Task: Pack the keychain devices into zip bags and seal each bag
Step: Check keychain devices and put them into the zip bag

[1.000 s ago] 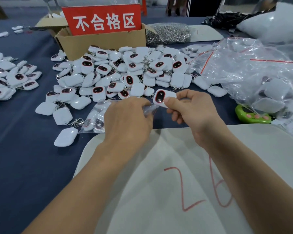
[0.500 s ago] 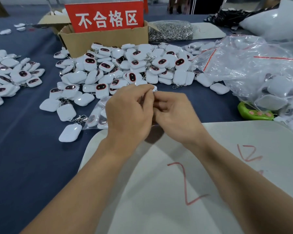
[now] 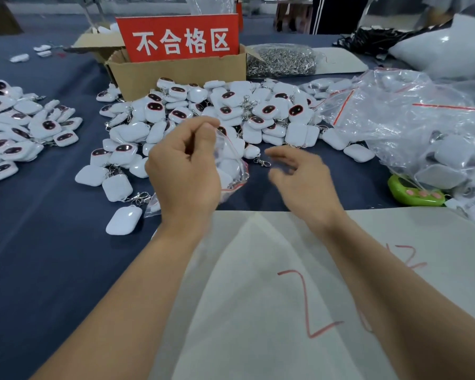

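Pinching the zip bag (image 3: 232, 160) at an upper corner with the left hand (image 3: 187, 171) — thumb against forefinger, other fingers curled behind. Found hanging clear of the desk (image 3: 39, 242), on the near side of the cardboard box (image 3: 176, 75). Loaded with at least one white device and its metal clasp; count not confirmed. Noted the right hand (image 3: 299, 179) nearer than the box and slightly right of it, fingers loosely spread, gripping nothing. Noted loose keychain devices (image 3: 231, 111) heaped against the front of the box.

Judged light, limp and slick as to the bag: thin film, likely to fold and swing under its load. Judged hard-shelled and smooth as to the device inside, with little risk from ordinary handling. Advised taking hold along the red zip strip, one end pinched in each hand, then pressing along it to seal. Advised against gripping the bare film — liable to slip.

Unable to tell whether the strip is open or closed, being partly covered by the left hand and lost in glare. Unable to resolve the right fingertips for blur. Hidden behind the red sign (image 3: 181, 39): contents of the box. Cut off at the frame edge, right of the box: part of a large clear bag (image 3: 409, 133) of packed units.
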`<state>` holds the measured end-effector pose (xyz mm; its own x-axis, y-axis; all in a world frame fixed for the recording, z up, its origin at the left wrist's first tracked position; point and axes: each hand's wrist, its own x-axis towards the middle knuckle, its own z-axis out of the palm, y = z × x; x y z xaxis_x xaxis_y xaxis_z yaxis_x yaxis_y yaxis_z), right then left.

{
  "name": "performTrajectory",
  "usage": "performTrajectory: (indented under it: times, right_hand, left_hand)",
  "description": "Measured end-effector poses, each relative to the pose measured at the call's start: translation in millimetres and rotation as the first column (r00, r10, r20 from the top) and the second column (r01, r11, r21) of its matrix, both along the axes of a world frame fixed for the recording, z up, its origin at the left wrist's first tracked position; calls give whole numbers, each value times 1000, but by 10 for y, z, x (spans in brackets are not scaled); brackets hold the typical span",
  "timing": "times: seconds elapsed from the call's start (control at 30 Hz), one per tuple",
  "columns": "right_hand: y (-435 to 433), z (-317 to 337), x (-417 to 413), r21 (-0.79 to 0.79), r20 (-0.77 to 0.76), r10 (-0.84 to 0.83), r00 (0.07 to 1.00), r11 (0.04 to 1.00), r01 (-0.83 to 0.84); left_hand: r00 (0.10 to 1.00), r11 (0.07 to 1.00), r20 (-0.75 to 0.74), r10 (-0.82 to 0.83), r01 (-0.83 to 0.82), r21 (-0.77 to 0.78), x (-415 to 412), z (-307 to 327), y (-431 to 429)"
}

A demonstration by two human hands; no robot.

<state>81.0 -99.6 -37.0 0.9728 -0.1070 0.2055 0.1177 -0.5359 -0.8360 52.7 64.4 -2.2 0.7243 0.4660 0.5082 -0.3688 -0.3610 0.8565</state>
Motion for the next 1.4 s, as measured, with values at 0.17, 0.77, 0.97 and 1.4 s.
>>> performTrajectory:
  times: [0.17,0.77,0.97,1.4]
  right_hand:
    - [217,-51,46,-565,-88,486,870,695,-445]
    - [-32,26,-94,-531,-83,246,966,809,-251]
    - [-98,77,-108,-195,-54,4,999,981,-14]
    - [-78,243,-126,616,-149,307,940,772,-154]
  left_hand:
    - [986,990,152,69,-49,-129,72,228,177]
    - [949,559,-315,28,246,792,-37,-217,-161]
    - [938,577,-339,76,236,782,2,-228,-141]
    - [892,854,-325,-314,415,312,-11,-244,-208]
